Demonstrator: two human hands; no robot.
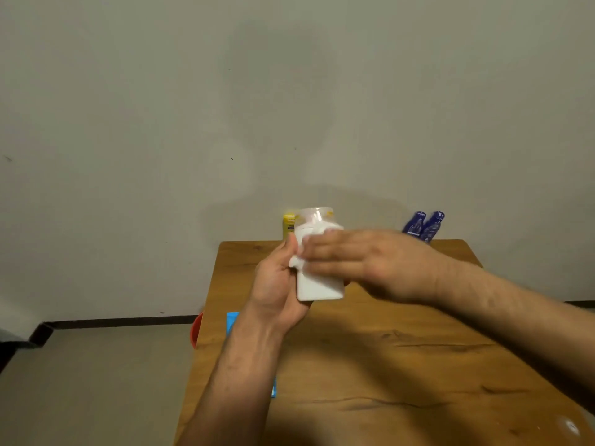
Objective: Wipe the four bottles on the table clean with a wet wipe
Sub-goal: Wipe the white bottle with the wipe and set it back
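Note:
A white bottle (317, 284) with a clear cap is held above the wooden table (402, 365), tilted away from me. My left hand (277, 284) grips it from the left and below. My right hand (357, 262) lies flat across its front and presses a white wet wipe (297, 260) against it with straight fingers. A yellow bottle (288, 225) stands at the table's far edge, partly hidden behind the white one. Two dark blue bottles (423, 225) stand side by side at the far right edge.
A blue flat pack (232, 321) lies on the table's left side, mostly covered by my left forearm. A red round object (195, 329) shows beside the table's left edge, on the floor side. A plain wall stands close behind the table.

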